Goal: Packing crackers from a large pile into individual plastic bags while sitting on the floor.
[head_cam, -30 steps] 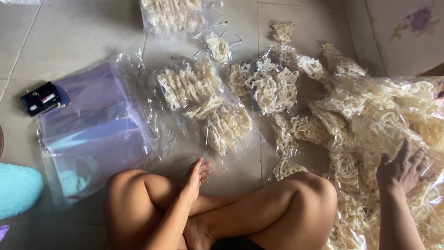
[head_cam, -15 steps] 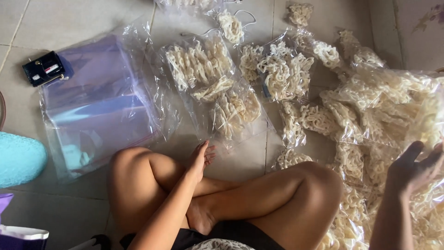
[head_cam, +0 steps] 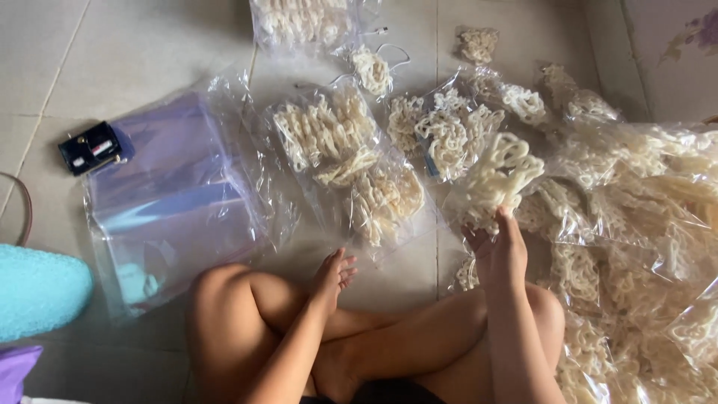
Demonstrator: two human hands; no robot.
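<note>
Crackers fill the right hand [head_cam: 499,251] now: a bunch of pale, curly raw crackers [head_cam: 499,173] stands up out of its closed fingers, lifted clear of the loose heap of crackers and crinkled plastic [head_cam: 636,224] on the right. A second ago that hand lay spread on the heap, and half a second ago it was rising with fingers splayed and nothing in it, so the grab has just been made and the bunch is off the pile, held just in front of the crossed legs. The left hand [head_cam: 333,275] stays low by the knee, fingers loosely together and holding nothing, as it did in both earlier views. Ahead on the tiled floor [head_cam: 149,52] lie filled clear bags of crackers [head_cam: 351,161], and left of them a stack of empty clear bags [head_cam: 172,202] with a small black device [head_cam: 91,147] at its corner.
</note>
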